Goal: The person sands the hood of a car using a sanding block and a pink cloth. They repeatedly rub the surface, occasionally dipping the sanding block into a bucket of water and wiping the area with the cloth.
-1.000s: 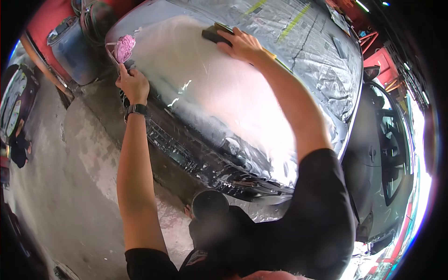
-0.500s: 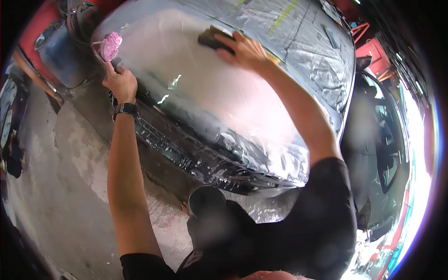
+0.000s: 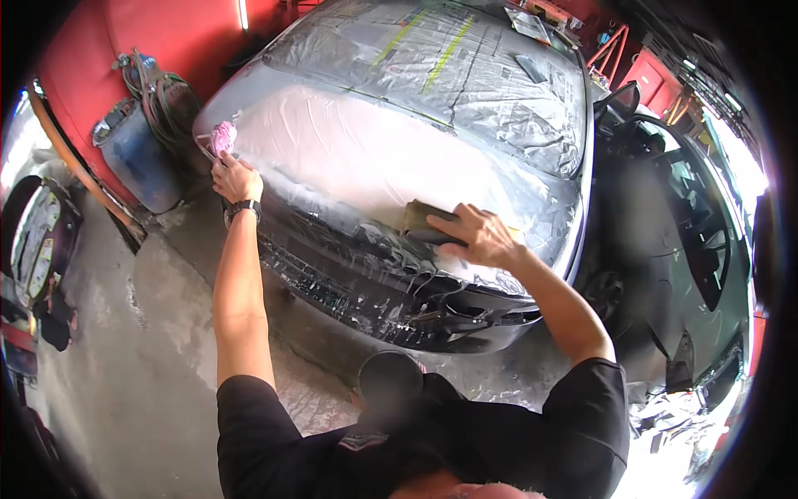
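A car hood (image 3: 349,150) lies in front of me, its surface wet with a milky, pinkish-white film. My right hand (image 3: 478,235) grips a dark olive-brown sanding block (image 3: 426,220) and presses it flat near the hood's front edge, fingers over its top. At the far left corner of the hood, the fingers of my left hand (image 3: 237,179) are closed at the near edge of a bunched pink cloth (image 3: 223,138). The fingertips there are partly hidden. White drips run over the dark front bumper (image 3: 349,287) below.
Plastic sheeting (image 3: 499,91) with yellow-green tape strips covers the windshield. A dark car (image 3: 657,241) stands close on the right. A blue bin (image 3: 141,162) and coiled hoses (image 3: 166,100) stand by the red wall on the left. A wheel (image 3: 41,237) is at far left.
My right hand has drawn the sanding block from the hood's far part toward its front edge. My left hand stays at the corner by the pink cloth. The view has shifted, showing more windshield.
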Available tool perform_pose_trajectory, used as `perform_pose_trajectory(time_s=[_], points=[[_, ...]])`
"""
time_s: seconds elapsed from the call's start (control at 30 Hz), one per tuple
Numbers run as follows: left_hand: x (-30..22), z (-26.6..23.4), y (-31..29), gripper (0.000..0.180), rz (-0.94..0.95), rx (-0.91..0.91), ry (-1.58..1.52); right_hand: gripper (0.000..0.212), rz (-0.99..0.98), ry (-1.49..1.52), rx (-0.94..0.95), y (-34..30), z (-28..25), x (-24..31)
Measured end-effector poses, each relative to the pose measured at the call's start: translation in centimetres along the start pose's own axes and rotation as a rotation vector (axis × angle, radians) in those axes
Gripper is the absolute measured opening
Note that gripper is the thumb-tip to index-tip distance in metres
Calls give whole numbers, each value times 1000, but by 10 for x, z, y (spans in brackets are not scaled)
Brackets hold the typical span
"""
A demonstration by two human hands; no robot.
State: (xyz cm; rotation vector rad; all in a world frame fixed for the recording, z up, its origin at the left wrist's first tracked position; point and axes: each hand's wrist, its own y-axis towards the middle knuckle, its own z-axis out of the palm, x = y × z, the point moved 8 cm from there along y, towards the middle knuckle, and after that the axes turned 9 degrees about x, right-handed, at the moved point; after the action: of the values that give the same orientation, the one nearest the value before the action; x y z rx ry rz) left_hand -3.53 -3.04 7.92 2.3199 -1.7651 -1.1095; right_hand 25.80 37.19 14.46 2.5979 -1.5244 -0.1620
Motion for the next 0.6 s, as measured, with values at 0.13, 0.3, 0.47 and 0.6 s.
perform_pose_trajectory(time_s=[0.13, 0.3, 0.47, 0.6], points=[[-31, -20, -47, 50, 445, 104, 11, 56, 182, -131, 23, -35, -30, -63], [-159, -51, -197, 44, 663, 597, -290, 52, 380, -197, -156, -115, -55, -170], [-244, -10, -282, 84, 846, 771, -22, 53, 361, -125, -118, -124, -33, -195], [-297, 22, -307, 100, 925, 828, 175, 53, 408, -133, -201, -136, -29, -198]])
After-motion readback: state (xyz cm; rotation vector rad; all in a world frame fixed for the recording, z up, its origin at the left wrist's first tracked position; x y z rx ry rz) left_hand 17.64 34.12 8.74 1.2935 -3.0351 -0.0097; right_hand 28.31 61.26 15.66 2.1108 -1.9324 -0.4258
